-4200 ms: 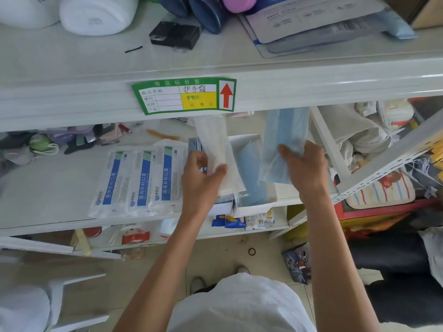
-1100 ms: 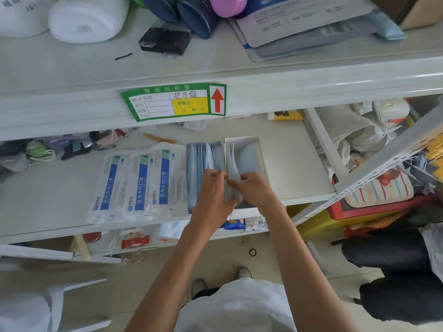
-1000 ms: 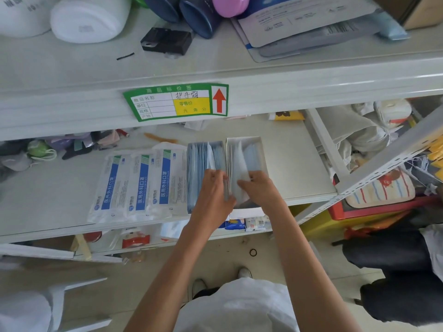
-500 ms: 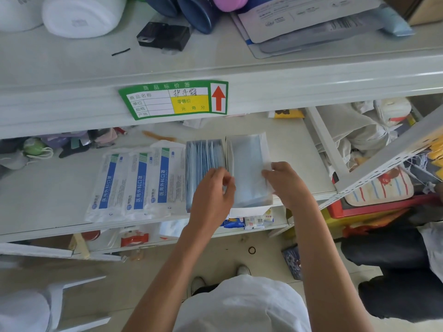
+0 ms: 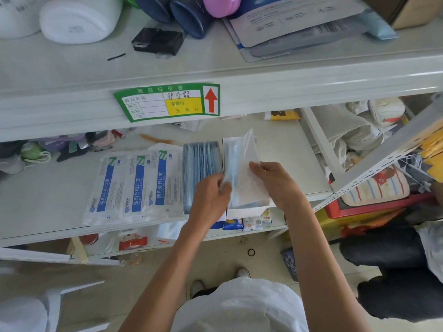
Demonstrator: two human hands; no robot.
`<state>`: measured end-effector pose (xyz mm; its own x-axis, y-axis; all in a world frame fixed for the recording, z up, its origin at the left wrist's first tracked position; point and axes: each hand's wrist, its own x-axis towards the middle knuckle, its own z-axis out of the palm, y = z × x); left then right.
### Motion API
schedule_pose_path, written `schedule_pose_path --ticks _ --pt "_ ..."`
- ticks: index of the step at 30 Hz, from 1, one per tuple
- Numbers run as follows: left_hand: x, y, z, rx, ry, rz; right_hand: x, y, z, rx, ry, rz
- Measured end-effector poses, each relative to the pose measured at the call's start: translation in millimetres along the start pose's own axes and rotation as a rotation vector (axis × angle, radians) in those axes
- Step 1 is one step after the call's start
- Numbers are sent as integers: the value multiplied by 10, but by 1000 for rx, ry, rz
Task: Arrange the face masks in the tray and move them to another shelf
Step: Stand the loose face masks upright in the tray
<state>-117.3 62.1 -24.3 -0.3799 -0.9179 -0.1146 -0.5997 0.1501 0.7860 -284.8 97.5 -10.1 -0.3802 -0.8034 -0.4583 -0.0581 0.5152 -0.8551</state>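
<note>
A white two-compartment tray stands on the middle shelf near its front edge. Its left compartment holds a row of upright blue face masks in clear wrappers. Over the right compartment, a wrapped blue face mask is tilted upward, its clear top edge sticking out. My left hand pinches its left edge, and my right hand grips its right side. More masks lie beneath it in the right compartment, mostly hidden.
Three white-and-blue mask packets lie flat left of the tray. The upper shelf edge carries a green price label; above it are cups, white tubs and a black box. A slanted shelf bracket and clutter stand to the right.
The wrapped mask lay flat over the right compartment half a second ago; now both hands have tilted it upward. My left hand shifted right onto its edge.
</note>
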Motion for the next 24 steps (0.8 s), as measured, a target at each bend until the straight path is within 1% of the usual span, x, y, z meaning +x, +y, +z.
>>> schedule_pose_path --ticks 3,5,9,10,12,14,17,20,24 --pt "-93 17 -203 -128 128 -37 16 -5 -30 -222 92 -20" --pt "-218 46 -367 -178 210 -18 38 14 -25 -297 105 -30" --pt "-382 112 -714 -58 415 93 45 35 40 -371 69 0" --pt "-387 124 -751 -11 421 104 52 33 53 -382 64 2" --pt "-373 137 -736 103 376 104 65 34 79 -395 50 6" --pt "-336 144 -639 218 334 80 73 26 90 -415 38 7" --pt "-282 81 -475 320 304 9 67 14 104 -409 29 -3" --pt "-205 18 -387 366 274 -16 32 -9 123 -426 14 -10" --pt "-43 70 -395 393 332 -5 10 -28 197 -511 1 -14"
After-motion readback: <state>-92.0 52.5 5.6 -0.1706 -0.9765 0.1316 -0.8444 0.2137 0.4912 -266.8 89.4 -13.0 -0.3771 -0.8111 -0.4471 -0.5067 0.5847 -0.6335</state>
